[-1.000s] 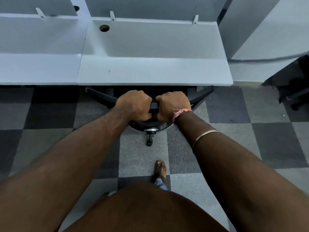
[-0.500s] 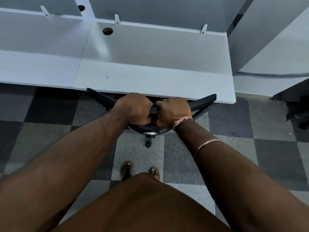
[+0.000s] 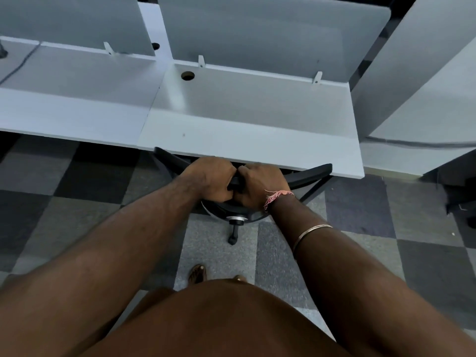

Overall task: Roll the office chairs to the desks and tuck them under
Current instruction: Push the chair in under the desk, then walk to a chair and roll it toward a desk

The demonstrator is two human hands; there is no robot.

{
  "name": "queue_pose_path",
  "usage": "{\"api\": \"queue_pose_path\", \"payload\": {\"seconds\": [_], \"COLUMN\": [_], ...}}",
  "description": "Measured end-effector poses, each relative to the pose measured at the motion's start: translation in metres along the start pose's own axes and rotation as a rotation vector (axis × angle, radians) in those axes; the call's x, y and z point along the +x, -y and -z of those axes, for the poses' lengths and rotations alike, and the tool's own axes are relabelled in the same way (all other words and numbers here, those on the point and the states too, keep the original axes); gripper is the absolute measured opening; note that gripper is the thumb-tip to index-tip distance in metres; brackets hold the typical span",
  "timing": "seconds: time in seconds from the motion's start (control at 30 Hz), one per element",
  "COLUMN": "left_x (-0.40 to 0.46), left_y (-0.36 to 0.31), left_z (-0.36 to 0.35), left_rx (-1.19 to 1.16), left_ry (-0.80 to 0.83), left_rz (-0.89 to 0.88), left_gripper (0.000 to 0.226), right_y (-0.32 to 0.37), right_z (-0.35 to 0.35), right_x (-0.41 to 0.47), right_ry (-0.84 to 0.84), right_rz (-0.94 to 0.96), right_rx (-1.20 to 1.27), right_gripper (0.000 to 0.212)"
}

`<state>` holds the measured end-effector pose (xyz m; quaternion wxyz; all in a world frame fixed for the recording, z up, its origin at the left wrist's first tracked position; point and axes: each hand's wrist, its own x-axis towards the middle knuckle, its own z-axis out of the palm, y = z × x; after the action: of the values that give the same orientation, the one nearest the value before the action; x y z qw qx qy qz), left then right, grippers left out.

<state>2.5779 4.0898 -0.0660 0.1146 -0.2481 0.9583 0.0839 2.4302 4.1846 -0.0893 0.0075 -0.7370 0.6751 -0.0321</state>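
The black office chair with a curved plastic backrest (image 3: 306, 173) sat pushed in against the white laminate desk (image 3: 247, 124), its seat hidden beneath the desktop and only the top rail of the back, a chrome hub and one dark caster leg (image 3: 233, 234) showing from where I watched. My left hand (image 3: 211, 180) curled tight over the middle of the back's top edge, and my right hand (image 3: 260, 184) clamped the same edge just beside it, the knuckles of the two nearly touching. A pink thread band (image 3: 277, 197) circled the right wrist, and a thin metal bangle (image 3: 311, 234) sat further up that forearm. A round cable hole (image 3: 187, 76) pierced the desktop near the grey divider panel (image 3: 257, 34). Grey and dark checkered carpet tiles (image 3: 360, 215) covered the floor.
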Motion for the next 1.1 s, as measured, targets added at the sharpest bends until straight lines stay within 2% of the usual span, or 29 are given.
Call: {"api": "queue_pose_path", "payload": {"seconds": [0.1, 0.3, 0.43, 0.7, 1.1], "left_x": [-0.023, -0.088, -0.13, -0.244, -0.406], "left_y": [0.013, 0.054, 0.091, 0.196, 0.339], "left_z": [0.012, 0.03, 0.035, 0.034, 0.009], "left_rx": [0.013, 0.024, 0.029, -0.003, -0.062], "left_ry": [-0.02, -0.186, -0.224, -0.207, -0.218], "left_rz": [0.082, 0.267, 0.375, 0.575, 0.844], "left_gripper": [0.026, 0.028, 0.031, 0.025, 0.028], "right_y": [0.019, 0.078, 0.125, 0.269, 0.481], "right_z": [0.011, 0.031, 0.04, 0.039, 0.041], "right_x": [0.015, 0.06, 0.098, 0.186, 0.288], "right_ry": [-0.028, -0.111, -0.101, -0.081, -0.077], "right_rz": [0.046, 0.127, 0.207, 0.407, 0.666], "right_rx": [0.02, 0.065, 0.092, 0.068, 0.065], "right_gripper": [0.044, 0.034, 0.033, 0.034, 0.033]}}
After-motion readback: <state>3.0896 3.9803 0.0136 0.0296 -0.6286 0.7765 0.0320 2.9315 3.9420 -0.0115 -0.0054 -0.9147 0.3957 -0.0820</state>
